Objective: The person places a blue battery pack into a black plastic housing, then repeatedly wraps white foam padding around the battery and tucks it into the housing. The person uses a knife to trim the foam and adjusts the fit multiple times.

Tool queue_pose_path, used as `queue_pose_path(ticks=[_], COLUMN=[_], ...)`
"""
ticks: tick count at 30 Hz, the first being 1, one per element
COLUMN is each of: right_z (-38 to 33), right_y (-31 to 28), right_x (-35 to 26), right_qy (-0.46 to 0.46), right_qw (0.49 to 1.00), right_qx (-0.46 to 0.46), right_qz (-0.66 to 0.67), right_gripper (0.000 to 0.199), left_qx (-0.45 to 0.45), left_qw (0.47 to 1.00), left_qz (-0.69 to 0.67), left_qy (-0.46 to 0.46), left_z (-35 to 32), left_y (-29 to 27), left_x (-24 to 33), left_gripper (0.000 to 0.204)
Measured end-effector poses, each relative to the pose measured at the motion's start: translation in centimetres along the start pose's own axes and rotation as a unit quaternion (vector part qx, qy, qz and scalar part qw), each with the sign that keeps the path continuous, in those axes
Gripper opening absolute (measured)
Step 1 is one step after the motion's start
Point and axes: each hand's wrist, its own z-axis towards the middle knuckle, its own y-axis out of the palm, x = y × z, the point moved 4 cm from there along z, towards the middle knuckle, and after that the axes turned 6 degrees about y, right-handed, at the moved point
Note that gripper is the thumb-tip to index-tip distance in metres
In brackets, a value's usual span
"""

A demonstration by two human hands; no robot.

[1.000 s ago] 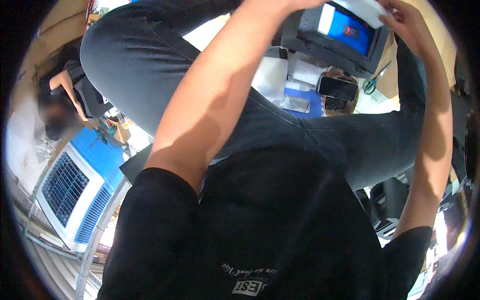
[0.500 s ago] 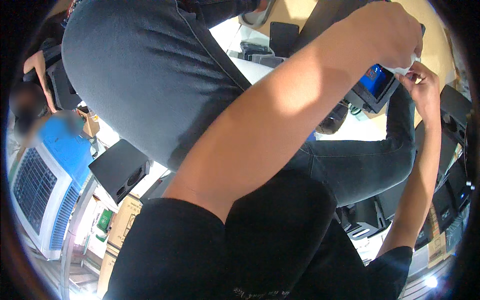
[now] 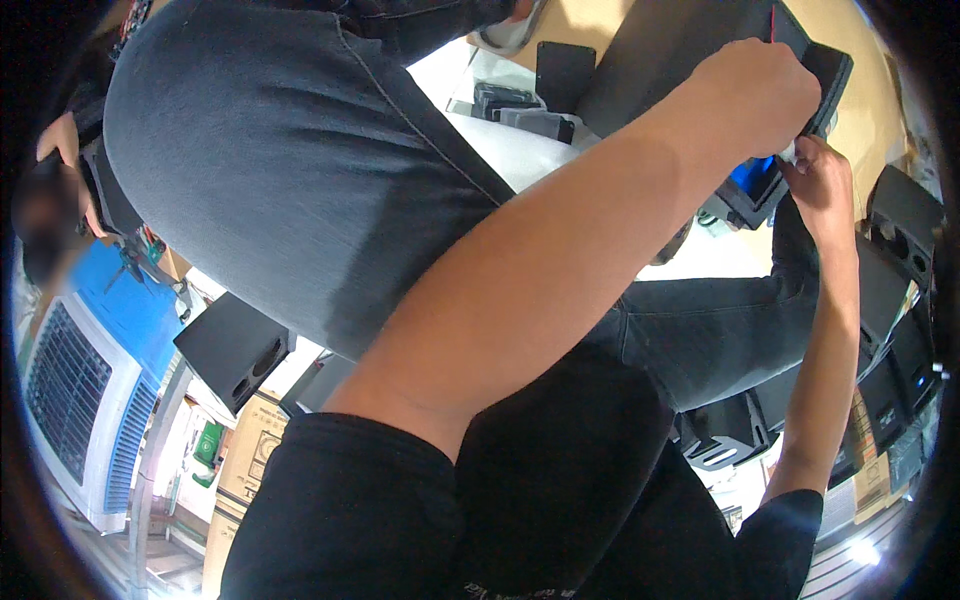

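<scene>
Black panel (image 3: 700, 40) corner pinched by left hand (image 3: 760, 95), right hand (image 3: 822, 185) beside, wooden tabletop (image 3: 850, 30) beyond

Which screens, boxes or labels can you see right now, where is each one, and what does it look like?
Screen: small lit blue panel in a dark frame, just below the left hand and beside the right hand.
Cardboard boxes: brown with dark print, lower left, below a black speaker box.
Green label: small, left of the boxes.

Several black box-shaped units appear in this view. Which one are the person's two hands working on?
The flat black panel at top right: left hand and right hand both grip its corner. The other black boxes lie untouched.
</scene>
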Motion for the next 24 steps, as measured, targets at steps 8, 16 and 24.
queue_pose_path(ticks=[8, 16, 24], right_z=[0.2, -0.2, 0.1], right_y=[1.1, -0.4, 0.8], right_x=[0.7, -3.5, -3.8], right_qy=[-0.027, -0.112, -0.059], right_qw=[0.998, 0.979, 0.983], right_qx=[0.05, 0.171, 0.159], right_qz=[0.024, 0.011, 0.076], right_gripper=[0.026, 0.027, 0.031], left_qx=[0.088, 0.095, 0.017], left_qw=[0.993, 0.978, 0.978], left_qz=[-0.064, -0.101, -0.076], left_qy=[0.041, 0.155, 0.193], left_z=[-1.0, -0.7, 0.5], left_y=[0.5, -0.6, -0.6], left_x=[-0.5, -2.0, -1.0], left_gripper=[0.009, 0.008, 0.009])
